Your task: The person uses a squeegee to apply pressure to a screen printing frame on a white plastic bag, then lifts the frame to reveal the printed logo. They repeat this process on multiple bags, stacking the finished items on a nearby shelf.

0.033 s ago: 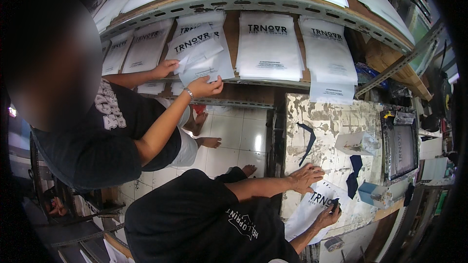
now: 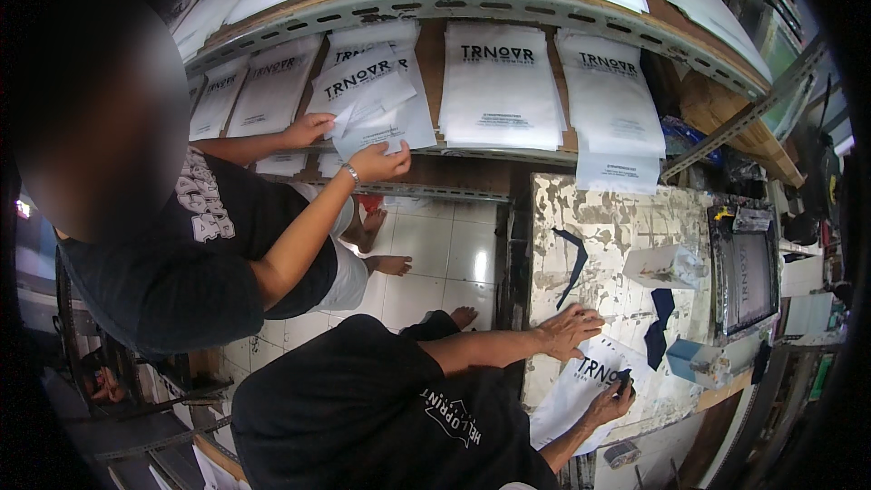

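Observation:
A white printed sheet (image 2: 581, 410), perhaps a flat plastic bag, lies on the paint-spattered table (image 2: 599, 227) at the right. My left hand (image 2: 570, 332) rests at its far edge with the fingers spread. Pinched in my right hand (image 2: 610, 405) is a small dark cloth (image 2: 623, 377), pressed on the black print. My fingers cover part of that print. Beyond my left hand a narrow dark cloth strip (image 2: 575, 263) lies loose, and another dark scrap (image 2: 660, 322) is to the right.
At the left another person (image 2: 290, 272) holds translucent printed sheets (image 2: 372, 100) before a metal-edged shelf (image 2: 454, 2) stacked with more. On the table stand a white block (image 2: 667, 266), a blue-and-white block (image 2: 697, 363) and a dark-framed screen (image 2: 748, 272). One stack (image 2: 619, 171) overhangs the shelf.
The other person's nearer hand has shifted very slightly left, off the sheet's edge. My own hands and the sheet under them have not visibly moved.

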The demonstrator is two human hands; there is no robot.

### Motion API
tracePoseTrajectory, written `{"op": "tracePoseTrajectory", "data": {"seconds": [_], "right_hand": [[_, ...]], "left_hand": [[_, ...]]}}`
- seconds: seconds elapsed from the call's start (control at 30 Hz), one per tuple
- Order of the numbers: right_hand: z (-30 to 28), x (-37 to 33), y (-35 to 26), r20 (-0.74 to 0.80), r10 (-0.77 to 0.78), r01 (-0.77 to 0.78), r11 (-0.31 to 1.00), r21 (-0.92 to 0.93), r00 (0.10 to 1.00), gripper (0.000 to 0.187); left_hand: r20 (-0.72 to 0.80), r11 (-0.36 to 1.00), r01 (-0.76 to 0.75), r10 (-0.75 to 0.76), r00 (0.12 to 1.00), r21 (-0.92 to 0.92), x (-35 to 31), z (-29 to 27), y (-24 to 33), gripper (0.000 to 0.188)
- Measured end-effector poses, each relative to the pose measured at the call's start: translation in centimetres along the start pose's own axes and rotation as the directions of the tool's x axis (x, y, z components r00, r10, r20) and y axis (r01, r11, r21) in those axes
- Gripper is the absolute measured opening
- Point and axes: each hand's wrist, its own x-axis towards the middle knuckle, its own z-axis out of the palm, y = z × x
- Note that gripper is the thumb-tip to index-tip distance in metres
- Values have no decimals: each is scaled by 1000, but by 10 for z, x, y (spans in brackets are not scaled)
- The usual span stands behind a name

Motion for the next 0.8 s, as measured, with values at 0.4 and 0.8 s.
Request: {"op": "tracePoseTrajectory", "data": {"seconds": [0.4,0.8], "right_hand": [[-1,2,11,-2,-30,30,999,-35,1000,33],[3,-1,14,2,-21,21,999,-32,1000,34]], "left_hand": [[-18,1000,-11,11,1000,-10,1,-4,3,77],[-24,999,-14,13,1000,-41,1,-2,1,77]]}}
